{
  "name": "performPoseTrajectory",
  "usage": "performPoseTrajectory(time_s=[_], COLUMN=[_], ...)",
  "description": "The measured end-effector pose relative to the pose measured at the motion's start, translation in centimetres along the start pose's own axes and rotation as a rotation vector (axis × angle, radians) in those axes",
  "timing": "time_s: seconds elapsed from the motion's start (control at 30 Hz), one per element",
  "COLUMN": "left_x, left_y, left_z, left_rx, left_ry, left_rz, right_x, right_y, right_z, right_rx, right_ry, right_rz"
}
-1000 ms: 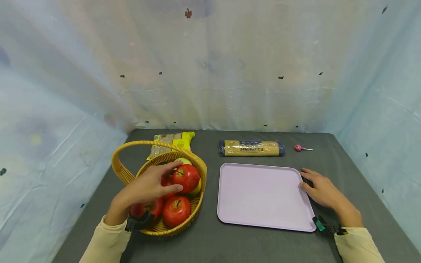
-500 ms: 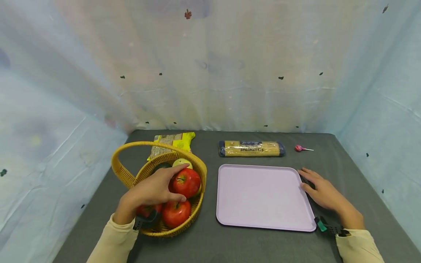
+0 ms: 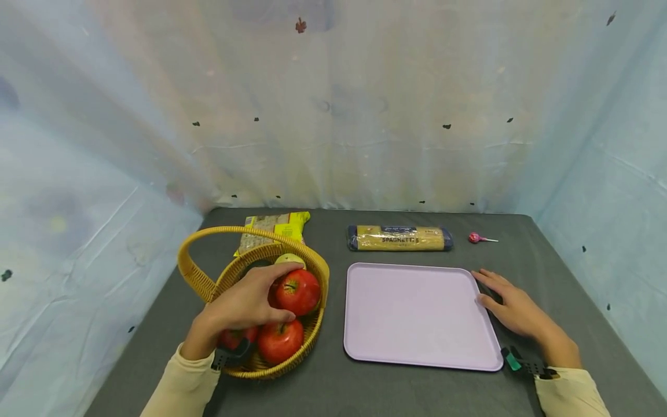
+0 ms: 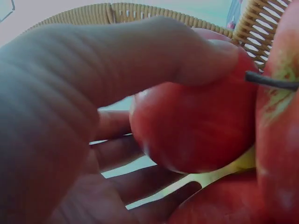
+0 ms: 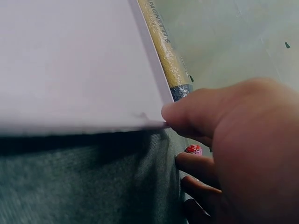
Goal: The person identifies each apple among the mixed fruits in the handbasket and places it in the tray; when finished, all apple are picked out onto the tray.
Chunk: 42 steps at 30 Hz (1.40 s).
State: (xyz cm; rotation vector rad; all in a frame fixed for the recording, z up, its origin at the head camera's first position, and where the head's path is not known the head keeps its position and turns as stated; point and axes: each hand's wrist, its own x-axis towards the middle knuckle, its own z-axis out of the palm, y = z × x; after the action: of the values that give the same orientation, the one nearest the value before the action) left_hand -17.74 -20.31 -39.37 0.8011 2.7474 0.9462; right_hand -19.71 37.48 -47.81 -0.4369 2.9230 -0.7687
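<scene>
In the wicker basket my left hand grips the upper red apple. Its thumb lies on the near side of that apple in the left wrist view, with the fingers curled behind it. More red apples, including a lower red apple, lie below, and a yellow-green fruit shows behind the fingers. Something dark at the back of the basket is mostly hidden. My right hand rests at the right edge of the pale purple tray, fingers extended, thumb touching the rim.
A spaghetti packet lies behind the tray, with a lollipop to its right. Behind the basket is a yellow bag. The tall basket handle arches over the basket's left and back. Cloth curtains surround the dark table.
My left hand has shifted slightly right and settled around the upper apple, uncovering more of the yellow-green fruit and a dark item behind. The right hand has hardly moved.
</scene>
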Motion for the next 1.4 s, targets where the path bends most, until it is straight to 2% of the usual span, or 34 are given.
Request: performPoseTrajectory(time_s=[0.23, 0.33, 0.43, 0.57, 0.67, 0.77, 0.87, 0.97, 1.1, 1.4], left_x=[-0.4, -1.0, -1.8, -3.3, -4.4, -5.1, -5.2, -4.4, -2.5, 3.4], left_y=[0.1, 0.3, 0.8, 1.7, 2.7, 4.2, 6.0, 7.8, 9.6, 13.4], left_z=[-0.2, -1.0, -2.1, -3.7, -4.8, -5.5, -5.8, -5.5, -4.5, -2.0], left_rx=[-0.024, -0.041, -0.092, -0.167, -0.169, -0.171, -0.177, -0.171, -0.158, -0.239], left_ry=[0.057, 0.103, 0.121, 0.098, 0.083, 0.065, 0.037, 0.016, 0.000, -0.038], left_rz=[0.015, 0.033, 0.062, 0.116, 0.171, 0.219, 0.277, 0.348, 0.410, 0.533], right_x=[0.0, 0.0, 0.2, 0.3, 0.4, 0.4, 0.2, 0.1, 0.1, 0.1], right_y=[0.3, 0.4, 0.4, 0.3, 0.3, 0.3, 0.3, 0.4, 0.5, 0.5], right_z=[0.2, 0.1, 0.0, 0.0, 0.1, 0.1, 0.1, 0.1, 0.1, 0.1], right_rx=[0.013, 0.017, 0.017, 0.013, 0.011, 0.010, 0.016, 0.023, 0.030, 0.040], right_ry=[-0.003, -0.009, -0.012, -0.014, -0.013, -0.015, -0.006, 0.005, 0.005, 0.006], right_rz=[0.011, 0.016, 0.013, 0.007, 0.013, 0.023, 0.022, 0.013, 0.010, 0.010])
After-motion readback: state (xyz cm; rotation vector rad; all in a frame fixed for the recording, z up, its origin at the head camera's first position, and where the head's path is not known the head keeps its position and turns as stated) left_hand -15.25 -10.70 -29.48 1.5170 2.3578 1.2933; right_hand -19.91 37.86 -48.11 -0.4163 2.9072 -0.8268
